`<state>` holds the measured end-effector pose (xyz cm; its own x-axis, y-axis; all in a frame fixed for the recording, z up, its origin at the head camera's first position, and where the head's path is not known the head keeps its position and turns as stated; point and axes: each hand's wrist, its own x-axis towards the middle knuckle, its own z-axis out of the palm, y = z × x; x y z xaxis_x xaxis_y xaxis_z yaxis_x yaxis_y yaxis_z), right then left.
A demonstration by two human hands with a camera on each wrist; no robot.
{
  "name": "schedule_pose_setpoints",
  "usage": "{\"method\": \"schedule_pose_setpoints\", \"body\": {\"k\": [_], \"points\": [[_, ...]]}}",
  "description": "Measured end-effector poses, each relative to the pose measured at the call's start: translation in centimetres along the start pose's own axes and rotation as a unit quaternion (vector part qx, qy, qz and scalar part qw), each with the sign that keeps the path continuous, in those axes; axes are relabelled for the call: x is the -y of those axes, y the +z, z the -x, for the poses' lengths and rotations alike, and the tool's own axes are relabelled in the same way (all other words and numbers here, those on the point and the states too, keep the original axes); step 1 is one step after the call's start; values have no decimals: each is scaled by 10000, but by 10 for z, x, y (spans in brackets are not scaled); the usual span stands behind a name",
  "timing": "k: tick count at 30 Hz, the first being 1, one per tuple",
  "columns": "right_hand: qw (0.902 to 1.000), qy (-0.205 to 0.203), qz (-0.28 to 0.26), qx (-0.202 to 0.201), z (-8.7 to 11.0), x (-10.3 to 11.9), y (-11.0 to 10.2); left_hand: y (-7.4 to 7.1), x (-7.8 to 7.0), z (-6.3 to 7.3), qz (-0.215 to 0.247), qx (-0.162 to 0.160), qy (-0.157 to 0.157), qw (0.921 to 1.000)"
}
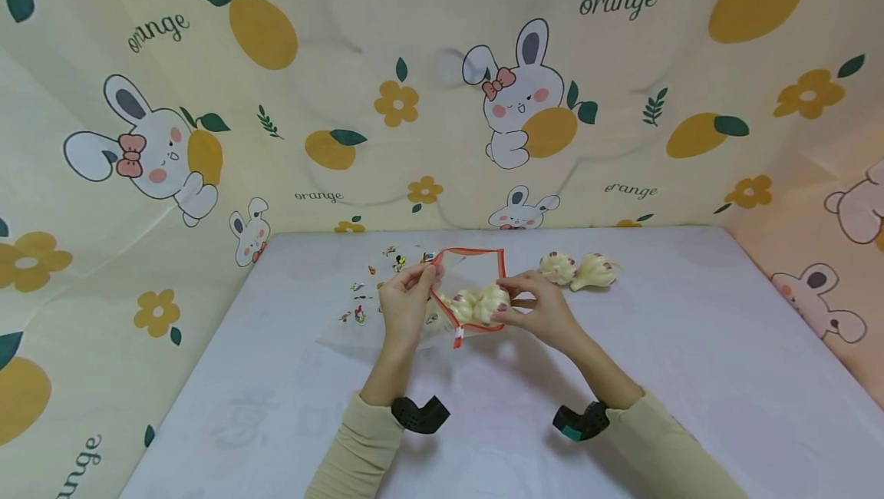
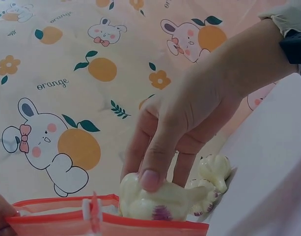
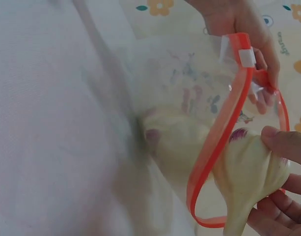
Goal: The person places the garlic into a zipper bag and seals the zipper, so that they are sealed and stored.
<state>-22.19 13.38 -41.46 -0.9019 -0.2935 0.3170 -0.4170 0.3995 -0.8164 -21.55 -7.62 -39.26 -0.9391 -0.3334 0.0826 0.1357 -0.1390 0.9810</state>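
Observation:
A clear zip bag (image 1: 387, 330) with a red-orange edge and small cartoon prints has its mouth spread wide. My left hand (image 1: 406, 295) pinches the bag's rim on the left side. With thumb and fingers my right hand (image 1: 542, 307) grips a garlic bulb (image 3: 251, 169) at the mouth, its stem pointing outward. Through the clear plastic another garlic bulb (image 3: 175, 140) shows inside the bag. The left wrist view catches the right hand (image 2: 184, 123) from above, thumb on the bulb (image 2: 155, 199), with a white slider (image 2: 93, 209) on the bag's rim.
Two more garlic bulbs (image 1: 558, 268) (image 1: 594, 272) lie on the white table (image 1: 656, 361) to the right of the bag. A cloth wall (image 1: 428, 84) printed with rabbits and oranges rises behind the table. Both wrists carry black devices (image 1: 420, 415).

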Motion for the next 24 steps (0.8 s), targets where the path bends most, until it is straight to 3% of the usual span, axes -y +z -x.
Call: {"method": "schedule_pose_setpoints", "body": {"k": [16,24], "points": [[9987,137,-233,-426,3,0,16,1,-1,2,74,65,102,9999],[9985,77,205,-503,3,-5,20,0,0,2,65,124,170,9998]]}}
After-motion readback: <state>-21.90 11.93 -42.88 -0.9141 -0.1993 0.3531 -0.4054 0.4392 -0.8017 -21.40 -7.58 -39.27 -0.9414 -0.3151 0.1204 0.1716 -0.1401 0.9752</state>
